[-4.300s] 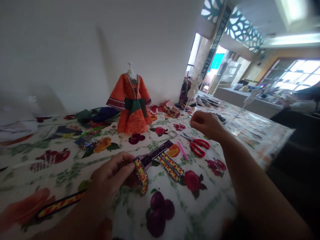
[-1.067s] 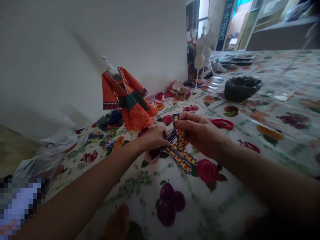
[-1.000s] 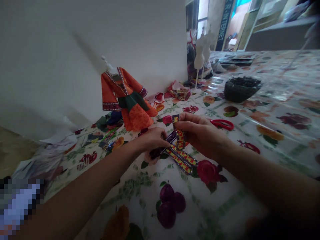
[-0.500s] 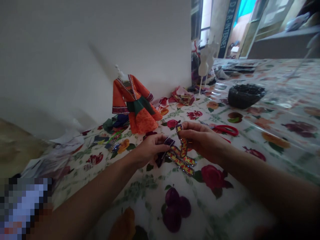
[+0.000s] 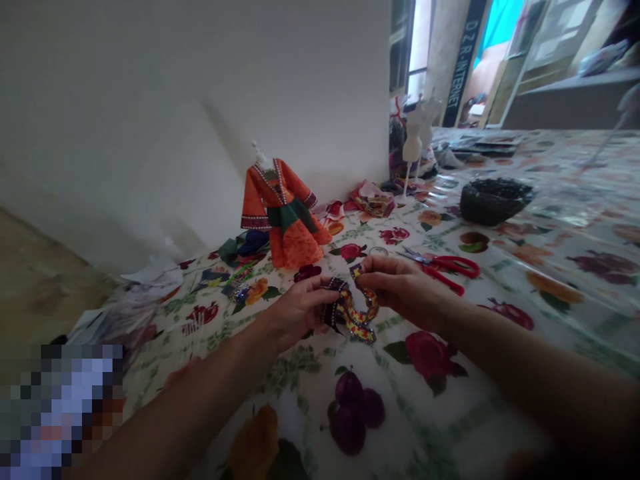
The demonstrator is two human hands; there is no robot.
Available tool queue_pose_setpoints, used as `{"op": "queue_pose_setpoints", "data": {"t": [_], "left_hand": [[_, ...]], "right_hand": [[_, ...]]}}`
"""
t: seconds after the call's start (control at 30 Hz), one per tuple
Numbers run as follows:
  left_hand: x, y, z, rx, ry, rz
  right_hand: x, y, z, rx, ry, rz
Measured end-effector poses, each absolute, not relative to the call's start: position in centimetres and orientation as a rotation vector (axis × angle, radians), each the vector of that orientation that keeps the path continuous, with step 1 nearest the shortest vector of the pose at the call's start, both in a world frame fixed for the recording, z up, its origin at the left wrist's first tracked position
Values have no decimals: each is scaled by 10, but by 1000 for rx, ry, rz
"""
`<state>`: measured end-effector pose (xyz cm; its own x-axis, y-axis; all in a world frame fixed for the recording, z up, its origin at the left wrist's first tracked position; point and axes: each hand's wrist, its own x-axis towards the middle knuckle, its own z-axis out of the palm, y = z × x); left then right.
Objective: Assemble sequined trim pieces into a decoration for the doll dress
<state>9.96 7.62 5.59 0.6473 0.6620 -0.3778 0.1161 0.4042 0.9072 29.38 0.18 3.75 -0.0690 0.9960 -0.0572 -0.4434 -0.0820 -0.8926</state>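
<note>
My left hand pinches a dark purple band with a studded edge. From the band hang yellow-and-red patterned trim strips with sparkling edges, which curve and overlap above the table. My right hand is closed on the end of one such strip, its tip showing past the fingers. How many strips hang there I cannot tell. Behind my hands stands a small orange dress with green panels and beaded trim, worn by a white mini mannequin. Red-handled scissors lie with blades apart just beyond my right hand.
A flower-and-fruit patterned tablecloth covers the table. Fabric scraps lie along the wall. At the back right are a black bowl-like container and bare white mini mannequins. Plastic bags lie on the left.
The strips hung fairly straight and spread; now they are curved and bunched closer to the purple band. My hands stay closed on the piece. The view has shifted slightly.
</note>
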Motion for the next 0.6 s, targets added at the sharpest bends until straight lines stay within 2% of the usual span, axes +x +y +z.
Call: {"op": "queue_pose_setpoints", "data": {"t": [0.23,0.6], "left_hand": [[98,65,62,1199,819,545],[89,63,64,1261,827,571]], "right_hand": [[290,-2,37,-823,-939,1625],[289,-2,35,-877,-950,1636]]}}
